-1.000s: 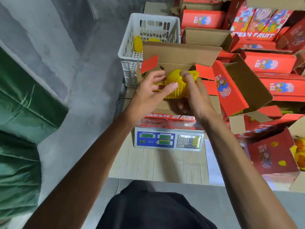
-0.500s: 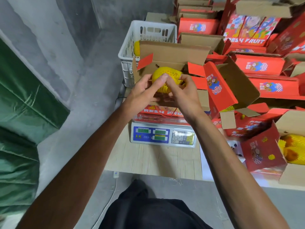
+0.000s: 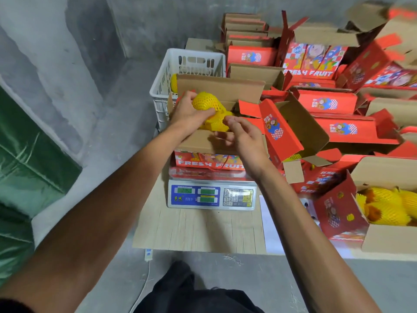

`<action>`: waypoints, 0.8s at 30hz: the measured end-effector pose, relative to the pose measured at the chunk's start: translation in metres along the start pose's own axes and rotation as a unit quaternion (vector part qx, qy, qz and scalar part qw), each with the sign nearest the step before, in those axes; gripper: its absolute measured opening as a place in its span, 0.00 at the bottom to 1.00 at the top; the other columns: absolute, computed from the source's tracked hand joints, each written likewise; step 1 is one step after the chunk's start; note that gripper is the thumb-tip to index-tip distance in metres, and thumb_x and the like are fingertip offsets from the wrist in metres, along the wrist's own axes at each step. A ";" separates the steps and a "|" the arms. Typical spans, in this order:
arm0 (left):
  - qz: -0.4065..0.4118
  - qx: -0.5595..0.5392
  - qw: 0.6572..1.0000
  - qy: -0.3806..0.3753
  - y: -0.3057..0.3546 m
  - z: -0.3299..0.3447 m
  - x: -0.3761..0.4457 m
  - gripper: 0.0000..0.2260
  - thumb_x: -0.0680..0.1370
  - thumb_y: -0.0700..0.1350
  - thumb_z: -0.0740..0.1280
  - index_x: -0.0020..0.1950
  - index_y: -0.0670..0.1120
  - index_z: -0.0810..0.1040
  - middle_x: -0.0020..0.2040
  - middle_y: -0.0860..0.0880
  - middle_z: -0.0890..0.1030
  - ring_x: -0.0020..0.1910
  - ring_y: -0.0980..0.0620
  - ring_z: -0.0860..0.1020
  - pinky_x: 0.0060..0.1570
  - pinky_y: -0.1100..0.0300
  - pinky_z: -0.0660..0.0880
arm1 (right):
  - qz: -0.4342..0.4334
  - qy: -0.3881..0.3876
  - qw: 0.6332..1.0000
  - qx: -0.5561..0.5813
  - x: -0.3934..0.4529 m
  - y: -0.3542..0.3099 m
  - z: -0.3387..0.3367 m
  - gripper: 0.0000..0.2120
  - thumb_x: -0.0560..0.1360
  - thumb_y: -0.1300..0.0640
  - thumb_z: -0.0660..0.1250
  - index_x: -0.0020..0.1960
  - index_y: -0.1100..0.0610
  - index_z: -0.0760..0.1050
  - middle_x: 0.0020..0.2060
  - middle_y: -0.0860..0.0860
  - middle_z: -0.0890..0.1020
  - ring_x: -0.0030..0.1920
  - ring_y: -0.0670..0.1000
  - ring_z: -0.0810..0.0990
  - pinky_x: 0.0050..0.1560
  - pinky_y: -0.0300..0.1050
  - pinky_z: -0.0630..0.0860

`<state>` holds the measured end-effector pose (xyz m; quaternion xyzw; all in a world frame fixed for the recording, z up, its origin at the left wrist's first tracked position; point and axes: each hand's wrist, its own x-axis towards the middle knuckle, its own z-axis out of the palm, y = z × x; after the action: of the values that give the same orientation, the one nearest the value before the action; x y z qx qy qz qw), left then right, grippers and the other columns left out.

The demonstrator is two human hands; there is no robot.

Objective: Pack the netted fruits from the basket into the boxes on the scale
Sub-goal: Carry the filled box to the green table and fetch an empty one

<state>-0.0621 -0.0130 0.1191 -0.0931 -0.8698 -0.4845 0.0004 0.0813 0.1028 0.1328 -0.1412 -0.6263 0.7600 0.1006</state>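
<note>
While left hand (image 3: 188, 114) fingers curl round netted fruit (image 3: 204, 102) above box (image 3: 203, 143), right hand (image 3: 243, 136) fingers spread beside it.

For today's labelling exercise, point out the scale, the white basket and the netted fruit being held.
scale (image 3: 212, 196), head view, front display panel.
white basket (image 3: 161, 86), head view, left wall.
netted fruit (image 3: 204, 102), head view, its netted top.

Box on scale, basket behind

The box (image 3: 203, 143) is set on the scale (image 3: 212, 196); the basket (image 3: 167, 86) is placed at its 11 o'clock.

Head view, downward (close) over scale (image 3: 212, 196)
</note>
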 end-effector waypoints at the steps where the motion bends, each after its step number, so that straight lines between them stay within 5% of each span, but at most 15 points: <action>1: 0.028 0.052 0.998 0.002 -0.002 0.001 0.004 0.32 0.69 0.57 0.78 0.69 0.50 0.72 0.65 0.50 0.77 0.63 0.48 0.77 0.60 0.55 0.74 | 0.003 -0.004 1.000 0.005 -0.002 -0.002 -0.002 0.09 0.85 0.59 0.61 0.62 0.62 0.75 0.40 0.57 0.84 0.48 0.64 0.85 0.55 0.66 0.80; 4: 0.097 0.178 0.979 -0.011 -0.007 0.004 0.006 0.38 0.69 0.64 0.76 0.73 0.51 0.67 0.72 0.48 0.72 0.70 0.44 0.73 0.66 0.46 0.73 | -0.002 0.007 1.000 0.006 -0.007 -0.004 -0.008 0.09 0.85 0.64 0.59 0.60 0.66 0.76 0.43 0.61 0.83 0.50 0.68 0.84 0.58 0.70 0.77; 7: 0.107 0.214 0.971 -0.001 -0.015 0.006 -0.002 0.37 0.70 0.69 0.72 0.72 0.53 0.69 0.69 0.48 0.73 0.68 0.44 0.74 0.64 0.45 0.74 | -0.011 0.021 1.000 -0.002 -0.011 -0.002 -0.013 0.12 0.85 0.65 0.59 0.63 0.71 0.74 0.52 0.70 0.82 0.58 0.73 0.81 0.55 0.61 0.81; 14: 0.174 0.126 0.976 0.022 -0.031 -0.003 -0.033 0.15 0.76 0.63 0.69 0.54 0.55 0.82 0.50 0.60 0.84 0.47 0.59 0.82 0.50 0.54 0.81 | -0.022 0.043 0.998 -0.037 -0.018 0.007 -0.013 0.12 0.85 0.65 0.58 0.63 0.70 0.76 0.59 0.73 0.79 0.59 0.73 0.80 0.64 0.70 0.75; 24: 0.158 0.086 0.983 0.021 -0.030 -0.018 -0.065 0.14 0.77 0.62 0.67 0.55 0.55 0.82 0.49 0.60 0.83 0.49 0.61 0.82 0.52 0.52 0.82 | -0.049 0.040 0.998 -0.026 -0.026 0.014 -0.011 0.12 0.85 0.68 0.56 0.62 0.71 0.75 0.61 0.70 0.79 0.58 0.69 0.83 0.61 0.64 0.80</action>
<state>-0.0050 -0.0540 0.0979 -0.2194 -0.8823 -0.4034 0.1030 0.1100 0.1010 0.1194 -0.1435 -0.6472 0.7316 0.1591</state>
